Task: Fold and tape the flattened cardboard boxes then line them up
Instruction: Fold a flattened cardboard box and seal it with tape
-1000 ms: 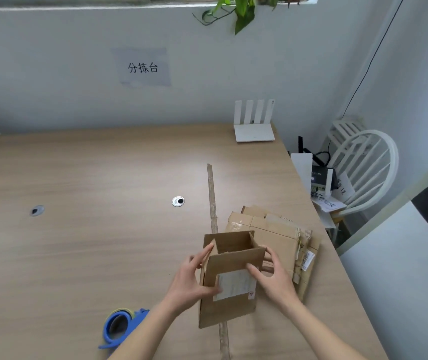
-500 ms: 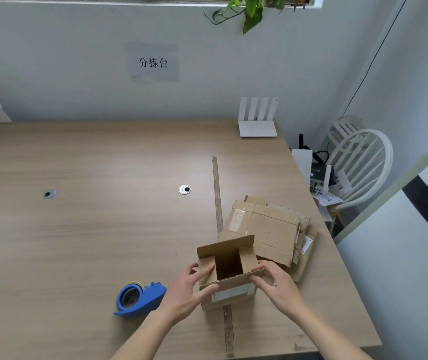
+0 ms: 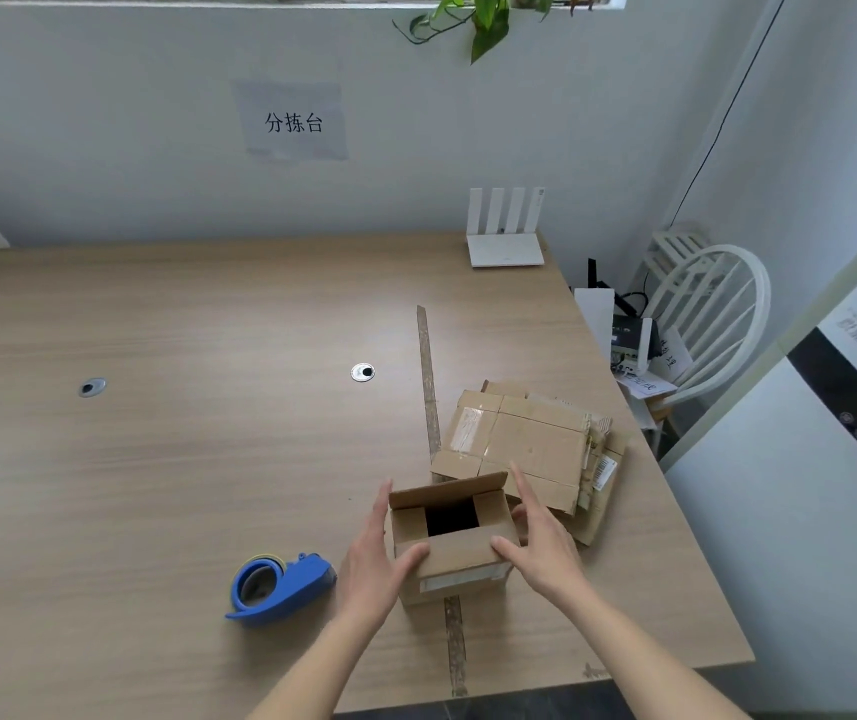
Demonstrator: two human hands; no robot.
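- Since the frame half a second earlier, the small cardboard box (image 3: pixel 451 543) has been set squarely upright on the table (image 3: pixel 166 459), its side flaps folded inward and the near flap pressed down under both thumbs; the far flap stands raised.
- The left hand (image 3: pixel 375 561) lies flat against the box's left wall, fingers (image 3: pixel 380 511) straight, thumb on the near flap.
- The right hand (image 3: pixel 540 545) mirrors it on the right wall, fingers straight and pointing away from the person, thumb on the same flap.
- The box sits across a strip of brown tape (image 3: pixel 429 387) that runs along the table; a dark opening shows between its flaps.
- Just behind and to the right of the box lies a stack of flattened cardboard boxes (image 3: pixel 530 444), touching its far right corner.
- To the left of the box, near the left wrist, rests a blue tape dispenser (image 3: pixel 280 589).
- Well behind the box, at the table's far edge by the wall, stands a white router (image 3: pixel 505 236).
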